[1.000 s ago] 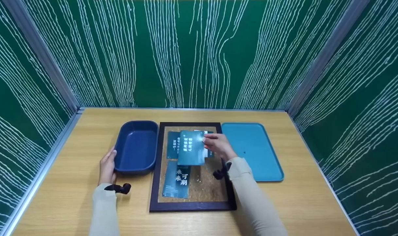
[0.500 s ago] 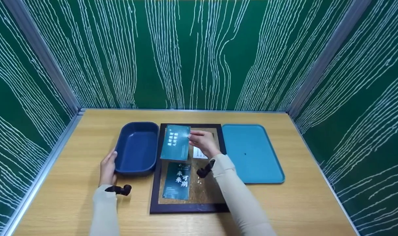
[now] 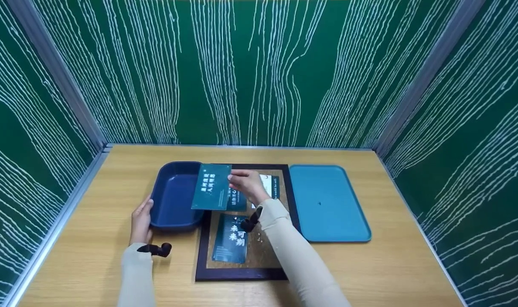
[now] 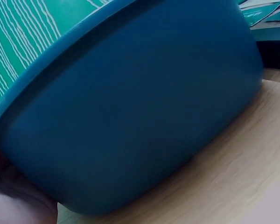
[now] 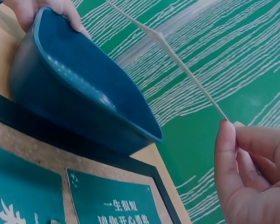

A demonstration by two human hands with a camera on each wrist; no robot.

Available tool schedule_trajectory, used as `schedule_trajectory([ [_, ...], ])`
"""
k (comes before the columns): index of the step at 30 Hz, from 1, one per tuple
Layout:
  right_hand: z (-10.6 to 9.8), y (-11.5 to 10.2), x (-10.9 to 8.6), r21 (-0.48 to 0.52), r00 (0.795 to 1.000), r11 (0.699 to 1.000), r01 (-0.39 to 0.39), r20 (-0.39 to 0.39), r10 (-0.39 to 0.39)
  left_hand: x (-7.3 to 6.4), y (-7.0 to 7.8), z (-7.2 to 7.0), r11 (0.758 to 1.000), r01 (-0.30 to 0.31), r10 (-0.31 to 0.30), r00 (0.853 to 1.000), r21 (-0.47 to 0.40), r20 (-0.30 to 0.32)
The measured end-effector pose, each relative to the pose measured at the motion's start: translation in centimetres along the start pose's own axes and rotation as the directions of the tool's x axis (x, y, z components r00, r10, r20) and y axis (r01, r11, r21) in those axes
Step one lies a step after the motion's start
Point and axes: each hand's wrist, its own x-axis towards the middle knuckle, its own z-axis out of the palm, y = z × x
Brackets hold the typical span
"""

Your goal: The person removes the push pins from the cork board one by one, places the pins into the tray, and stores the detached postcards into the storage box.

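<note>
My right hand (image 3: 249, 186) pinches a teal card with white writing (image 3: 212, 187) by its right edge. The card is held up, overlapping the right side of the deep blue tub (image 3: 173, 200) in the head view. Seen edge-on, the card (image 5: 189, 72) stands between thumb and fingers in the right wrist view. My left hand (image 3: 140, 219) grips the tub's left side, its thumb at the rim. Beneath the raised card is a dark-framed cork board (image 3: 267, 251). Teal cards lie on it: one at lower left (image 3: 230, 238), one partly covered (image 3: 237, 200), and another at upper right (image 3: 275, 187).
A flat turquoise tray (image 3: 331, 204) lies against the board's right side. The wooden table (image 3: 403, 256) is bounded by green panels with white wavy lines (image 3: 259, 72) at the back and sides. Dark wrist cameras sit on both sleeves.
My right hand has carried the card leftward, from over the board's middle to the tub's right edge. The left hand keeps its hold on the tub.
</note>
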Motion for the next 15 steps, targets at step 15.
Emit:
schedule_trajectory([
  [15,4.0,0.8,0.5,0.018,0.999,1.000,0.007,0.036,-0.007,0.0,0.1,0.1,1.000,-0.003,0.003,1.000,0.005,0.001],
])
